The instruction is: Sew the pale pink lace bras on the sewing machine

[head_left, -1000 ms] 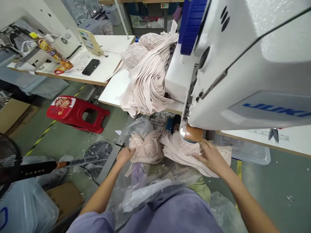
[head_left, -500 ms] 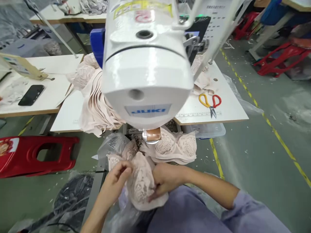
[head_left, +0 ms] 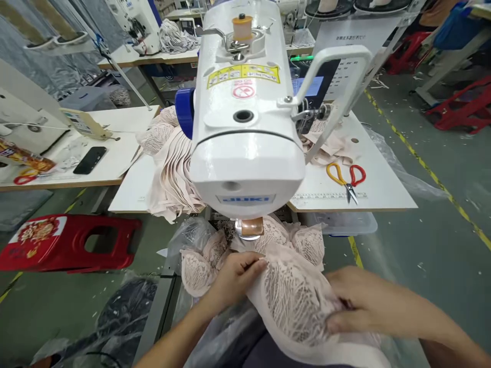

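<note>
Above green floor [head_left: 406, 250], left grip [head_left: 235, 278] pinches and right grip [head_left: 362, 301] clasps a pale-pink, lacy, smooth-bordered bra [head_left: 293, 299].

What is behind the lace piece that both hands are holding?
Past the held piece, other lace cups show below the sewing machine. Their lower part is covered and cannot be seen.

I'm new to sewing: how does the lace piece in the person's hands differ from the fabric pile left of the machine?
The lace piece is held by the left hand and right hand, while the fabric pile rests on the white table. The lace piece shows a patterned face; the fabric pile shows mostly plain, layered edges. Both are pale pink and include lace.
</note>
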`<state>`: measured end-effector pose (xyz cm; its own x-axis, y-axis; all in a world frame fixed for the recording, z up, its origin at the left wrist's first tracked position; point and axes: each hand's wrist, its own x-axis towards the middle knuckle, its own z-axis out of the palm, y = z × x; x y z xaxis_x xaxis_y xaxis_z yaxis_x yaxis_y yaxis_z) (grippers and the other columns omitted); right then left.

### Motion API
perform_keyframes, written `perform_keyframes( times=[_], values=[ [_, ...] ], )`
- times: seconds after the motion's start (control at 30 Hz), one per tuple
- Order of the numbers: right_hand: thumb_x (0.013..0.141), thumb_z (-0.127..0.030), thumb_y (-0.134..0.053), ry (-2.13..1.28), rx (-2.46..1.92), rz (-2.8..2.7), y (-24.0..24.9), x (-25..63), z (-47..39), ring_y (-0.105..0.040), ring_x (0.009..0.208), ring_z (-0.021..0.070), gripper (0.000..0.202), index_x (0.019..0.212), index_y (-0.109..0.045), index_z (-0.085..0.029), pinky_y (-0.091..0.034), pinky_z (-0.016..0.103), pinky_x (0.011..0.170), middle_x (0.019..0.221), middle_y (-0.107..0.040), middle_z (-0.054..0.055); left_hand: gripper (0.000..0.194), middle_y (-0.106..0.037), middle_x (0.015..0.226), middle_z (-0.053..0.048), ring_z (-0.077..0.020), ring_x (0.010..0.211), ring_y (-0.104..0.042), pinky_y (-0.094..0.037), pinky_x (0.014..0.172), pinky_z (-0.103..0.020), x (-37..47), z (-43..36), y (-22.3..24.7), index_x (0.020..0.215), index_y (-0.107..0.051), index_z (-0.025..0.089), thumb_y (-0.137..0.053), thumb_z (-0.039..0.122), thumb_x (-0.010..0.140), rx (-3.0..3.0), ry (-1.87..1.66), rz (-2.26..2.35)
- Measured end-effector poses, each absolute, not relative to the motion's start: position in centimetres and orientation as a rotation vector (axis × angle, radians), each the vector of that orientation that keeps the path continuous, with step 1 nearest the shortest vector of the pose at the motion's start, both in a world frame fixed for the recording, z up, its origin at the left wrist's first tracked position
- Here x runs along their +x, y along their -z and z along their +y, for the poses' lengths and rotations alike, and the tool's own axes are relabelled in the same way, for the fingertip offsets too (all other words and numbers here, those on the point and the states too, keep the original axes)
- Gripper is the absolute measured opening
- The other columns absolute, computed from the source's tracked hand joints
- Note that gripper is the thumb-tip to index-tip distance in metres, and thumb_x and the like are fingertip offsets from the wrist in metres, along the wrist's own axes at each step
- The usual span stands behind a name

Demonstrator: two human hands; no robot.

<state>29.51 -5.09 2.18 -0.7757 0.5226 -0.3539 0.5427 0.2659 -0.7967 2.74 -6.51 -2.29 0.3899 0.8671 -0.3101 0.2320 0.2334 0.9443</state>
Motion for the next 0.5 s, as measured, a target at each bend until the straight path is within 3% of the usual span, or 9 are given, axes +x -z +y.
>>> perform_keyframes(
  times=[0.07,0.13,0.17,0.23,0.3,0.4,0.5],
  values=[
    [0.076,-0.061,-0.072,1.312,1.433,2.555,-1.6,29.2,-4.3,-0.064,0.093,0.0306,0.057,0.114,-0.068,-0.020,-0.050,0.037,0.078,0.109,-0.069,0.013,0.037,-0.044,0.061,0.003,-0.0098,0.059,-0.039,-0.031,0.057,-0.022,3.6,-6.3,1.1,0.065,-0.053,0.016,-0.046,0.037,0.094,1.528,-0.600,1.093],
    [0.070,-0.066,-0.074,1.343,1.574,2.658,-0.6,27.8,-3.5,-0.058,0.113,0.0340,0.078,0.132,-0.057,-0.021,-0.049,0.040,0.088,0.128,-0.061,0.016,0.036,-0.037,0.057,0.005,-0.0079,0.055,-0.034,-0.026,0.054,-0.022,4.2,-6.1,0.3,0.062,-0.048,0.017,-0.045,0.030,0.095,1.672,-0.544,1.019],
    [0.074,-0.067,-0.070,1.495,1.481,2.686,0.0,26.9,-3.0,-0.059,0.111,0.0314,0.072,0.129,-0.059,-0.021,-0.049,0.037,0.086,0.124,-0.063,0.014,0.036,-0.036,0.056,0.006,-0.0073,0.054,-0.033,-0.024,0.053,-0.023,4.3,-5.9,0.1,0.061,-0.047,0.016,-0.045,0.028,0.095,1.725,-0.525,1.013],
    [0.084,-0.068,-0.058,1.835,1.248,2.640,1.1,25.1,-2.1,-0.063,0.082,0.0220,0.050,0.096,-0.067,-0.020,-0.047,0.029,0.069,0.088,-0.067,0.006,0.040,-0.034,0.052,0.006,-0.0067,0.051,-0.031,-0.021,0.051,-0.023,4.0,-5.3,-0.2,0.056,-0.044,0.016,-0.049,0.030,0.093,1.791,-0.537,1.128],
    [0.090,-0.065,-0.049,2.007,1.250,2.585,1.8,23.5,-1.1,-0.050,0.058,0.0142,0.052,0.067,-0.056,-0.019,-0.037,0.024,0.054,0.060,-0.051,-0.001,0.044,-0.034,0.049,0.006,-0.0070,0.048,-0.030,-0.020,0.048,-0.023,3.0,-4.4,-0.6,0.052,-0.043,0.017,-0.055,0.038,0.088,1.761,-0.585,1.331],
    [0.089,-0.062,-0.049,1.967,1.530,2.626,2.2,21.9,0.2,-0.039,0.054,0.0116,0.053,0.058,-0.038,-0.020,-0.027,0.024,0.051,0.056,-0.038,-0.003,0.042,-0.036,0.047,0.005,-0.0089,0.047,-0.033,-0.026,0.046,-0.022,1.2,-2.9,-1.2,0.052,-0.048,0.018,-0.060,0.045,0.082,1.569,-0.590,1.553],
    [0.089,-0.058,-0.049,1.912,1.628,2.628,2.1,21.2,1.5,-0.038,0.055,0.0129,0.052,0.056,-0.034,-0.021,-0.029,0.026,0.052,0.057,-0.036,-0.003,0.033,-0.045,0.048,0.003,-0.0145,0.052,-0.046,-0.040,0.051,-0.025,0.0,-1.6,-1.5,0.059,-0.056,0.021,-0.060,0.046,0.078,1.502,-0.661,1.681]
  ],
)
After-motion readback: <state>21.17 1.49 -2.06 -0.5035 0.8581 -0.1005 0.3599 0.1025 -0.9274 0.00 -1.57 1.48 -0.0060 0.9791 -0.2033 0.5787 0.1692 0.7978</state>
